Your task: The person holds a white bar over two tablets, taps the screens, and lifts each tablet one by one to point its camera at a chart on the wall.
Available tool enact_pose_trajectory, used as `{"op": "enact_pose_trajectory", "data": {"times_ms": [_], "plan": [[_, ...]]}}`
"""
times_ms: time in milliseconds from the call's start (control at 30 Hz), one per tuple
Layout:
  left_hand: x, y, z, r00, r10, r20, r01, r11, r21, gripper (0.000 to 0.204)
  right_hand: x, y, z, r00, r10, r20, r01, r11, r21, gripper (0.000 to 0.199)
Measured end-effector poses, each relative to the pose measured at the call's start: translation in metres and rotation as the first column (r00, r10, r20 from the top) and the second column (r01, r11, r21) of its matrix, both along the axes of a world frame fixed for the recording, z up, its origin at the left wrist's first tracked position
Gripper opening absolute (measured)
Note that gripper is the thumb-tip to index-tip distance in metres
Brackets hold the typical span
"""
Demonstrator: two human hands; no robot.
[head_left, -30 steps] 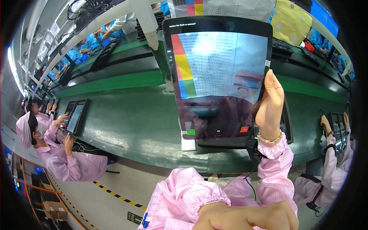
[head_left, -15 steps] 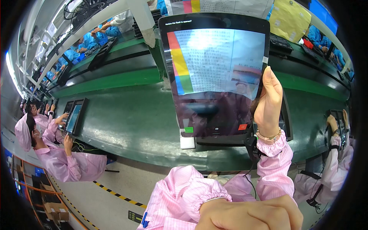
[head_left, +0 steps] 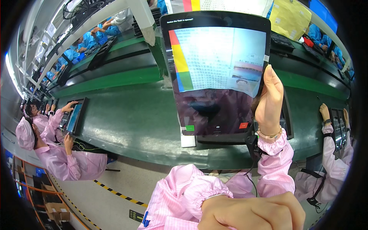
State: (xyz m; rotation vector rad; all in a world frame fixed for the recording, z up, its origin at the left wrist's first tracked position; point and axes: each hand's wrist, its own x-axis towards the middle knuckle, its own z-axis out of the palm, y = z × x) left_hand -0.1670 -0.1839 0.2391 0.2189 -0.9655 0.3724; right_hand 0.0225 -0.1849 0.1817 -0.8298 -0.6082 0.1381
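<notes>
My right hand (head_left: 269, 101) grips a black tablet (head_left: 214, 111) by its right edge, thumb along the front border and the other fingers behind it, out of sight. The tablet stands upright above the bench, its screen facing me. On it is a camera picture of a printed sheet with colour blocks, with a green and a red button at the lower corners. A bracelet circles my right wrist. Close to the camera at the lower edge, my left hand (head_left: 251, 212) shows its back. Its fingers are curled under, and whatever they hold is hidden.
Beneath the tablet, a black tray (head_left: 226, 140) and a small white block (head_left: 188, 141) lie on the green bench (head_left: 126, 126). A printed sheet (head_left: 234, 6) hangs behind. Co-workers in pink (head_left: 73, 165) sit left and right with devices. A cable hangs near my right sleeve.
The sheet behind the tablet is brighter, and its on-screen picture has brightened and shifted slightly. A co-worker's hand at left has moved over a device; one at right has shifted away from its tray.
</notes>
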Motion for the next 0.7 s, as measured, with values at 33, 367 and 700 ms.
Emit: {"op": "enact_pose_trajectory", "data": {"times_ms": [33,367,700], "plan": [[0.001,-0.003,0.001,1.000,0.016,0.000,-0.016,0.999,-0.036,0.045,0.000,0.000,0.000,1.000,-0.001,-0.001,0.001,1.000,-0.001,0.036],[0.002,-0.043,0.008,0.983,0.181,-0.021,-0.175,0.908,-0.380,0.045,0.001,0.000,-0.001,1.000,0.026,-0.004,-0.026,1.000,0.017,0.036],[0.027,-0.049,0.016,0.926,0.335,0.175,-0.180,0.798,-0.575,0.046,0.000,0.002,-0.002,0.999,0.033,0.006,-0.033,0.999,0.019,0.035]]}}
